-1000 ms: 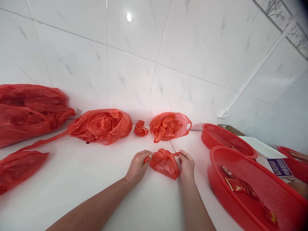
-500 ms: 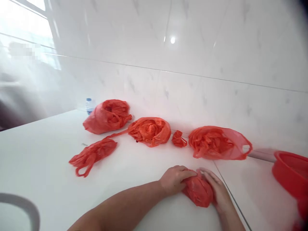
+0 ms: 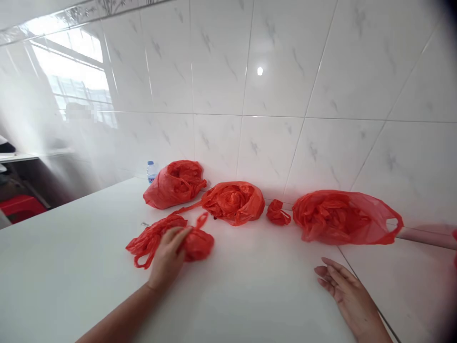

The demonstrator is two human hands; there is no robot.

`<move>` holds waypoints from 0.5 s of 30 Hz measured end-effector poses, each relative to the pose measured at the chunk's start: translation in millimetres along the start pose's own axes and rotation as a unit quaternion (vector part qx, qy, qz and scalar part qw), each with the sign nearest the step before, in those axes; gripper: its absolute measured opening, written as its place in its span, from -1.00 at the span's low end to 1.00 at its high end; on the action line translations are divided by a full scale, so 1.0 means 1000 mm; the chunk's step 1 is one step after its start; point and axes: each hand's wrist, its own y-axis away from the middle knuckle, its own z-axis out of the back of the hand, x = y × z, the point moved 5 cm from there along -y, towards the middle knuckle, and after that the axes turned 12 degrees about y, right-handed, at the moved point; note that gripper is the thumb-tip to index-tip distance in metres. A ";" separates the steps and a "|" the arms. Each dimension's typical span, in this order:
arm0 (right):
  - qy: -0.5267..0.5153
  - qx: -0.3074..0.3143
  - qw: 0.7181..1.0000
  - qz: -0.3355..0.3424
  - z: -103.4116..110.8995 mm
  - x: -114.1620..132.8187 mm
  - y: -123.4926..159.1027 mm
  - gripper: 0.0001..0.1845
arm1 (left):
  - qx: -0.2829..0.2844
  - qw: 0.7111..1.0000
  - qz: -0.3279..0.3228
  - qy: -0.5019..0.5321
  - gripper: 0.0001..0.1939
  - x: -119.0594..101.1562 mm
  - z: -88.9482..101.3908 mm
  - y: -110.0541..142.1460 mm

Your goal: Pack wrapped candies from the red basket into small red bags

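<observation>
My left hand (image 3: 169, 252) is closed on a bundled red plastic bag (image 3: 200, 245), whose handle loop sticks up. It holds this bundle against the right side of another crumpled red plastic bag (image 3: 143, 240) with a loop handle, lying on the white table (image 3: 257, 286). My right hand (image 3: 344, 290) is over the table at the right, fingers apart and slightly curled, with nothing in it. Behind, along the wall, sit a stuffed red bag (image 3: 174, 183), an open round red bag (image 3: 233, 202), a small knotted red bag (image 3: 277, 213) and a long open red bag (image 3: 339, 216).
A small water bottle (image 3: 151, 171) stands at the back left by the tiled wall (image 3: 271, 147). A seam in the tabletop runs near my right hand. Past the table's left edge is a red object (image 3: 22, 208), low down.
The bundled red bag has moved left with my left hand, from between both hands to beside the loop-handled bag. My right hand has let go of it. The view has shifted.
</observation>
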 end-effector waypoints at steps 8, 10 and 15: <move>0.078 -0.026 0.996 0.026 -0.012 0.007 0.008 -0.49 | 0.127 0.955 -0.045 -0.265 -0.53 0.022 0.000 0.004; 0.093 -0.027 0.995 0.028 -0.015 0.011 0.011 -0.51 | 0.166 0.943 0.021 -0.289 -0.49 0.041 -0.005 0.001; 0.188 -0.030 0.981 0.039 -0.024 0.018 0.014 -0.57 | 0.114 0.946 -0.019 -0.304 -0.52 0.039 -0.015 -0.009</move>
